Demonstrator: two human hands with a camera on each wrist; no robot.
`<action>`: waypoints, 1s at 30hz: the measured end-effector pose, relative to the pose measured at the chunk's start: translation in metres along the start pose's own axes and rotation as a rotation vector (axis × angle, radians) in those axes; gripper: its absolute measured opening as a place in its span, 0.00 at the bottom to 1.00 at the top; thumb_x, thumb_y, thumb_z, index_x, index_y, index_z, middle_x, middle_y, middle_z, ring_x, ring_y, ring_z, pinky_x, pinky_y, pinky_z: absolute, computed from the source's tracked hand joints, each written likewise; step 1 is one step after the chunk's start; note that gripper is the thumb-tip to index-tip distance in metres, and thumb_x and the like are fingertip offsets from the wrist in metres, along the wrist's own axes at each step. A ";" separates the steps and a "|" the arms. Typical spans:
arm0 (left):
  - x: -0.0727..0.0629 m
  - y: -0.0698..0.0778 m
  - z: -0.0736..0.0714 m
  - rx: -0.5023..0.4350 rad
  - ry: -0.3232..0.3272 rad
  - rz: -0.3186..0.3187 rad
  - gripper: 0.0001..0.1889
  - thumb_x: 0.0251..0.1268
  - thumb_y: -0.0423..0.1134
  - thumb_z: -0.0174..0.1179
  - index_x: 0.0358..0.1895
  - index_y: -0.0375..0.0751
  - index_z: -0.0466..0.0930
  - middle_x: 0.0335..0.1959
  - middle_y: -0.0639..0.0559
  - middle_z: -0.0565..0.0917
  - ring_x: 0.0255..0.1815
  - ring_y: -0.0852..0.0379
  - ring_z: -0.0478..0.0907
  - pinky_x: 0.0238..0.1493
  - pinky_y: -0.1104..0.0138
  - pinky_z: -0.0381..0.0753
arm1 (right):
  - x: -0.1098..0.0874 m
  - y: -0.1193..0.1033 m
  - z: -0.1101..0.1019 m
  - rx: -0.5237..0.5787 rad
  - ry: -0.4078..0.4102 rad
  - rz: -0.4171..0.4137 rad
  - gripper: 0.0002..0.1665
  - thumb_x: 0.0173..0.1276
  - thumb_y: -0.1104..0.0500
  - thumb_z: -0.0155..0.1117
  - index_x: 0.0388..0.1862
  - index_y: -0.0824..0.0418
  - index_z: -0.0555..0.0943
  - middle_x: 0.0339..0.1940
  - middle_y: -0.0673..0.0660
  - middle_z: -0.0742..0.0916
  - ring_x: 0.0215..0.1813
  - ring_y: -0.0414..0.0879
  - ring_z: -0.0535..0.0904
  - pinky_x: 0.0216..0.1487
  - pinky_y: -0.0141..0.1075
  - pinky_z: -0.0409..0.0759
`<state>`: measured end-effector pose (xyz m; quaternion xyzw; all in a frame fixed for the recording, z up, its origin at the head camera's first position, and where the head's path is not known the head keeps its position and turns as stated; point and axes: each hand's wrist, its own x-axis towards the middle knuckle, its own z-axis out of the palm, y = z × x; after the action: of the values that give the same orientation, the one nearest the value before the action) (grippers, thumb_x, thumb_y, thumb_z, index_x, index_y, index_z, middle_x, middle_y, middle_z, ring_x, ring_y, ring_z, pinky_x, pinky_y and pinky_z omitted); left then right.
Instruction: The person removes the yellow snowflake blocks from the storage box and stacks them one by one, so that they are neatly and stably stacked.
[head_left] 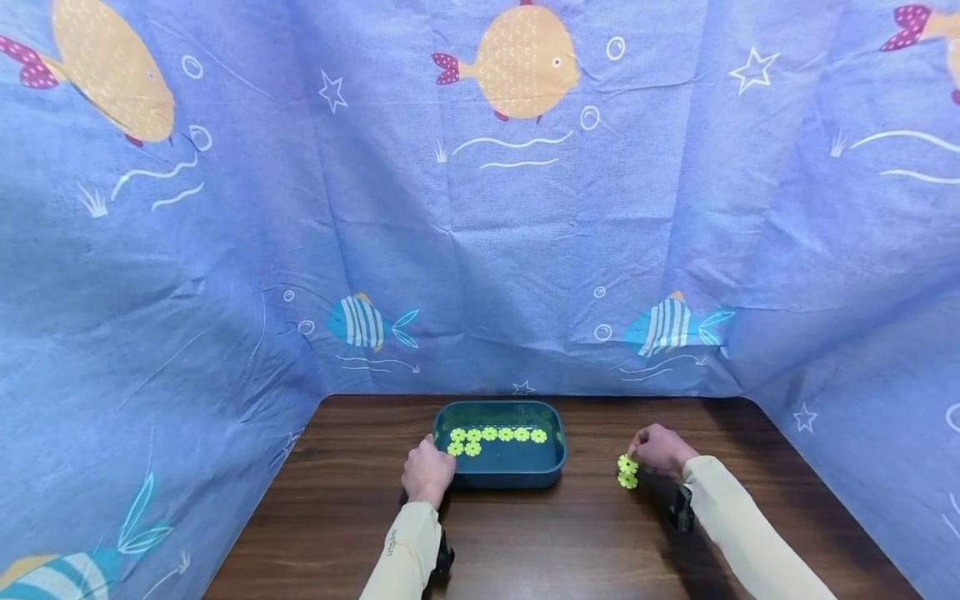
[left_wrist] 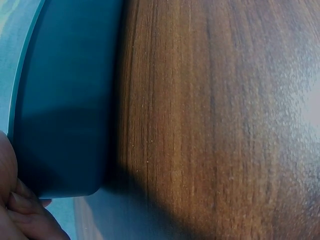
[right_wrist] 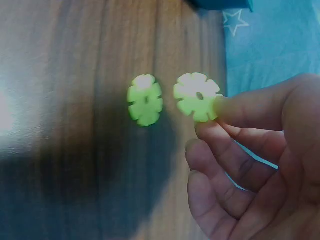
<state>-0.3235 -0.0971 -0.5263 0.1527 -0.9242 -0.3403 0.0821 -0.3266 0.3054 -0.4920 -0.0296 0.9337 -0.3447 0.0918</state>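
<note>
My left hand (head_left: 429, 472) grips the near left corner of a dark teal rectangular tray (head_left: 498, 481), thumb and fingers over its rim. In the right wrist view, my right hand (right_wrist: 255, 155) pinches a yellow-green notched disc (right_wrist: 187, 100) by its edge between thumb and index finger; the disc is flower-shaped with a small slot in the middle. A second such disc (right_wrist: 145, 112) lies flat on the table beside it. Inside the tray, several matching discs (head_left: 490, 434) lie in a row along the back, with 2 more in front at the left.
The brown wood-grain table (head_left: 555, 542) carries the tray near its back edge, left of the right hand. A blue fish-print cloth (head_left: 510, 250) hangs behind the table and along both sides. A black band device (head_left: 682, 508) sits at the right wrist.
</note>
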 end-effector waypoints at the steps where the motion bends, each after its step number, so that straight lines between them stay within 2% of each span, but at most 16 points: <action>1: 0.000 0.000 0.000 0.000 0.000 0.001 0.27 0.61 0.35 0.58 0.65 0.33 0.77 0.52 0.31 0.85 0.45 0.34 0.84 0.43 0.43 0.82 | -0.001 0.002 0.001 0.027 -0.015 0.012 0.07 0.62 0.67 0.57 0.29 0.65 0.82 0.18 0.51 0.77 0.20 0.41 0.70 0.20 0.31 0.68; 6: 0.000 0.000 0.000 -0.001 0.007 0.003 0.27 0.61 0.35 0.58 0.65 0.34 0.77 0.52 0.31 0.85 0.45 0.34 0.84 0.43 0.43 0.82 | -0.005 0.009 0.003 0.095 -0.061 0.037 0.10 0.63 0.68 0.53 0.31 0.66 0.83 0.15 0.51 0.74 0.19 0.40 0.69 0.19 0.28 0.64; 13: -0.001 0.000 0.000 -0.003 0.004 -0.001 0.27 0.61 0.35 0.58 0.65 0.34 0.77 0.53 0.31 0.84 0.45 0.34 0.84 0.43 0.43 0.82 | -0.008 0.011 0.011 0.110 -0.055 0.083 0.07 0.62 0.66 0.57 0.30 0.66 0.82 0.17 0.51 0.75 0.21 0.42 0.71 0.21 0.30 0.67; 19: -0.001 -0.001 0.002 -0.002 0.006 -0.001 0.27 0.61 0.35 0.58 0.66 0.34 0.76 0.54 0.30 0.84 0.45 0.34 0.84 0.43 0.43 0.82 | -0.009 0.011 0.015 0.047 -0.029 0.083 0.06 0.64 0.65 0.58 0.28 0.64 0.80 0.17 0.51 0.76 0.22 0.43 0.73 0.21 0.32 0.68; 25: 0.000 -0.001 0.002 -0.002 0.010 -0.009 0.27 0.61 0.35 0.58 0.66 0.34 0.77 0.53 0.31 0.84 0.45 0.35 0.84 0.44 0.43 0.82 | -0.006 0.016 0.017 -0.002 -0.004 0.062 0.06 0.61 0.65 0.60 0.25 0.61 0.80 0.14 0.50 0.74 0.21 0.42 0.72 0.20 0.32 0.69; 30: 0.000 0.000 0.001 -0.010 0.009 -0.010 0.27 0.61 0.35 0.58 0.65 0.34 0.77 0.53 0.31 0.85 0.46 0.35 0.84 0.44 0.43 0.82 | -0.003 0.022 0.018 -0.032 0.016 0.067 0.04 0.60 0.64 0.63 0.26 0.60 0.80 0.16 0.50 0.75 0.22 0.42 0.72 0.21 0.33 0.70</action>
<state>-0.3240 -0.0966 -0.5273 0.1584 -0.9214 -0.3444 0.0855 -0.3195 0.3108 -0.5196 0.0028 0.9404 -0.3265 0.0954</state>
